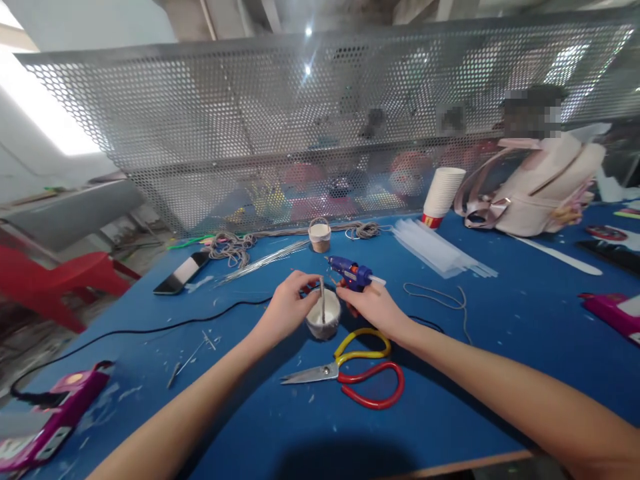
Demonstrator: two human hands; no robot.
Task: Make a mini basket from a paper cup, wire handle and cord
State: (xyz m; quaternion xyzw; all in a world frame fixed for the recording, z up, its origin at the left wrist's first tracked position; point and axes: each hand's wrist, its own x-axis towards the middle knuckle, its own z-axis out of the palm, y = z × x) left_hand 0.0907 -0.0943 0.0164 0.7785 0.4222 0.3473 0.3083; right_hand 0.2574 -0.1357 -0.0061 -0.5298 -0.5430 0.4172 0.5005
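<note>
Centre of the frame: the left hand [287,310] pinches a thin cord [323,300] standing up from a small white cup [323,320] on the blue surface [500,333]. The right hand [373,307] grips a blue glue gun [353,273], touching the cup's right side. Scissors [350,373] lie just below.

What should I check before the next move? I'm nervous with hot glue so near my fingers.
1. Left hand steadies the small cup: ok.
2. Thin stick stands upright in the cup: ok.
3. Right hand on the blue glue gun: ok.
4. Glue gun nozzle clear of fingers: cannot tell.
5. Scissors closed, flat on the table, apart from both hands: ok.
6. Black cable clear of the cup: ok.
</note>
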